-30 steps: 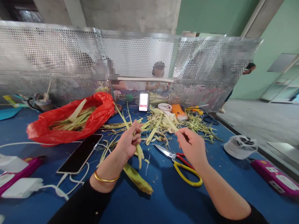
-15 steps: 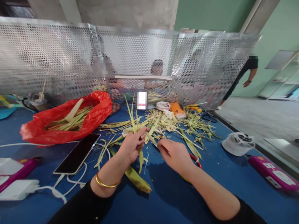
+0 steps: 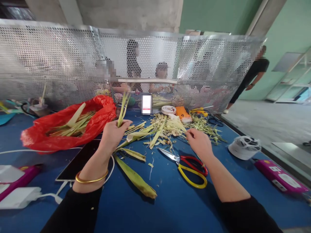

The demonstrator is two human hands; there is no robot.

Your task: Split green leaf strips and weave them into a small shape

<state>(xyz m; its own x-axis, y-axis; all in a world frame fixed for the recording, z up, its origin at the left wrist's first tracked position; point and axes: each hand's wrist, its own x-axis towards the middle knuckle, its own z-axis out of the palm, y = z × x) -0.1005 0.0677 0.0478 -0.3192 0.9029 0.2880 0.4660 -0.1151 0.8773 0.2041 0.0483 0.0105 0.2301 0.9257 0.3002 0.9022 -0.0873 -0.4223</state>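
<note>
My left hand point(image 3: 113, 132) is closed round a small bunch of green leaf strips point(image 3: 124, 105) that stick up above it, left of centre. Over the plant scraps at centre right, my right hand point(image 3: 199, 142) has its thumb and fingertips pinched together at the edge of a pale strip; whether it grips the strip cannot be made out. Scissors point(image 3: 178, 159) with one red and one yellow handle lie on the blue table below, blades slightly apart. A long green leaf point(image 3: 138, 179) lies between my forearms. Pale husk shavings point(image 3: 170, 124) form a pile beyond the hands.
A red plastic bag point(image 3: 36, 137) holding leaves stands left, beside a dark phone point(image 3: 77, 160) with white cables. White tape point(image 3: 168, 110) and an orange packet point(image 3: 182, 113) lie behind the pile. Right are a white roll point(image 3: 244, 149) and purple box point(image 3: 280, 176). People are beyond the perforated screen point(image 3: 145, 48).
My left hand has moved up and left with the leaf strips, and my right hand has moved right and away from me. The hands are farther apart, and the scissors are now uncovered.
</note>
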